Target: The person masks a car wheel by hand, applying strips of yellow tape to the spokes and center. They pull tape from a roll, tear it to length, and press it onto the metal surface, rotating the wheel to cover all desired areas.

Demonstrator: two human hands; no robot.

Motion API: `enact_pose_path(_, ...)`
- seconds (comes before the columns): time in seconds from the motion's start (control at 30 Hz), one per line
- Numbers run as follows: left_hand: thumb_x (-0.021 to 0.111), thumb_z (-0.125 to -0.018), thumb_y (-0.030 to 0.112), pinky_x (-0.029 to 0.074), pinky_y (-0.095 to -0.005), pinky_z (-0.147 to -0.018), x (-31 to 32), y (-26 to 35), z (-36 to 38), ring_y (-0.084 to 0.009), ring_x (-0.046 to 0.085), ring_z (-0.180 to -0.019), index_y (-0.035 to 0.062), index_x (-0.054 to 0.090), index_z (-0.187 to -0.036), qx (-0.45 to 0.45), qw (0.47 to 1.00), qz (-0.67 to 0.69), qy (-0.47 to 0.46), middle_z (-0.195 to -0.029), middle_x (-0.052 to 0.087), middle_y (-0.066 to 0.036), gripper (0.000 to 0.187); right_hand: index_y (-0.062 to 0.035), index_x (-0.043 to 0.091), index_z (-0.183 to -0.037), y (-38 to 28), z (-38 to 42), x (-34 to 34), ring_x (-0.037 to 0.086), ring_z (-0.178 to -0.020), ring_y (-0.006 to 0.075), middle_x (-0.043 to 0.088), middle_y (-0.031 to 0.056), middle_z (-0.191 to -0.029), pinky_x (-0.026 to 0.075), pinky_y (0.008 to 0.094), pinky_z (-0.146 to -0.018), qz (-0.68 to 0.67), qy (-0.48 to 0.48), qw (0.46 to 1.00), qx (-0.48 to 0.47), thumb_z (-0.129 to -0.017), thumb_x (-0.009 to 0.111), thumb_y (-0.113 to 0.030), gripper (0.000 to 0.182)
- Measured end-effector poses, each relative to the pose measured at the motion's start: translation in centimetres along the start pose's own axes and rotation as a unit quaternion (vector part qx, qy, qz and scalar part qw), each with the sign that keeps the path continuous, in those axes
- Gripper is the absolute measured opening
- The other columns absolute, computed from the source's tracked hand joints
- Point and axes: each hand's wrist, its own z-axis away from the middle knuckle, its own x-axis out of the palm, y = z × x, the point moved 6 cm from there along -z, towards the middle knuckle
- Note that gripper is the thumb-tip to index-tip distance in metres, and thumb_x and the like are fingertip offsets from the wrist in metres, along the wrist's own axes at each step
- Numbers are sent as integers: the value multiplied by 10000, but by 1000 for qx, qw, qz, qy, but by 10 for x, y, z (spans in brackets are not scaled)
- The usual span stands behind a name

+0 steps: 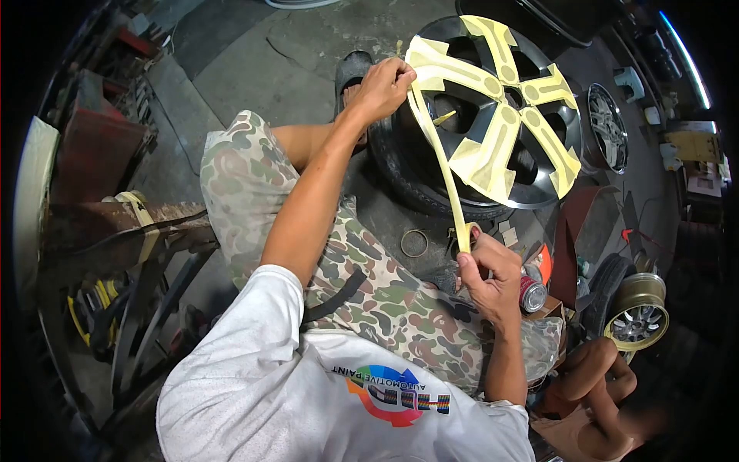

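A dark alloy wheel rim lies on top of a black tire in front of me, its spokes covered with pale yellow masking tape. At the rim's left edge, my left hand pinches one end of a masking tape strip. That strip runs taut down to my right hand, which is closed around the tape roll, mostly hidden by my fingers. A short yellow piece sticks out in a gap between two spokes.
Near my right hand are a red can and an orange item. A tape ring lies on the floor. More wheels and a gold rim stand at right. Another person sits at lower right. A metal stand is left.
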Motion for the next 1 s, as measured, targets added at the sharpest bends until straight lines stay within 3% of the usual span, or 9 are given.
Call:
enact_pose_path(0.1, 642, -940, 226, 506, -445, -838, -6, 0, -3, -383, 665, -934, -34, 685, -963, -7, 1000, -26, -5, -967, 696, -216, 265, 34, 549, -696, 4, -3, 3, 433, -535, 247, 430, 107, -642, 429, 379, -579, 46, -21, 998, 30, -852, 727, -49, 252)
enact_pose_path(0.2, 656, -931, 217, 510, -436, -819, -4, -15, 0, -354, 672, -890, -41, 701, -973, -72, 997, -21, -34, -955, 706, -212, 264, 35, 562, -706, 13, 0, 14, 476, -562, 294, 464, 137, -657, 437, 412, -581, 111, -47, 992, 25, -847, 733, -86, 253)
enact_pose_path(0.27, 686, -946, 220, 510, -345, -706, -2, -15, -1, -175, 647, -745, -32, 699, -987, 1, 1000, -18, -8, -834, 709, -106, 256, 35, 573, -699, 14, 1, 18, 521, -598, 349, 486, 161, -664, 428, 454, -574, 143, -48, 988, 15, -833, 744, -111, 261)
enact_pose_path(0.47, 696, -944, 193, 526, -304, -668, 0, -18, -1, -129, 675, -702, -46, 703, -973, -30, 999, 18, -7, -801, 709, -74, 240, 30, 570, -676, 20, 2, 14, 523, -603, 354, 485, 163, -662, 436, 447, -586, 201, -43, 978, 21, -836, 743, -126, 283)
enact_pose_path(0.9, 695, -952, 173, 553, -303, -690, 1, -22, -1, -135, 691, -728, -49, 708, -993, -27, 999, 16, -16, -820, 725, -84, 227, 33, 555, -670, 20, 4, 15, 527, -620, 364, 479, 166, -671, 440, 459, -596, 213, -45, 976, 21, -846, 731, -147, 308)
enact_pose_path(0.97, 705, -903, 207, 537, -378, -726, 1, -25, -1, -239, 699, -737, -30, 738, -941, -41, 998, 43, 2, -848, 750, -155, 242, 35, 554, -669, 20, 4, 15, 526, -620, 363, 483, 166, -674, 439, 460, -595, 214, -46, 975, 22, -848, 730, -148, 311)
enact_pose_path(1.0, 705, -903, 207, 537, -378, -726, 2, -27, -2, -239, 699, -737, -30, 738, -941, -41, 998, 43, 2, -848, 750, -155, 242, 35, 554, -669, 20, 4, 15, 526, -620, 363, 483, 166, -674, 439, 460, -595, 214, -46, 975, 22, -848, 730, -148, 311)
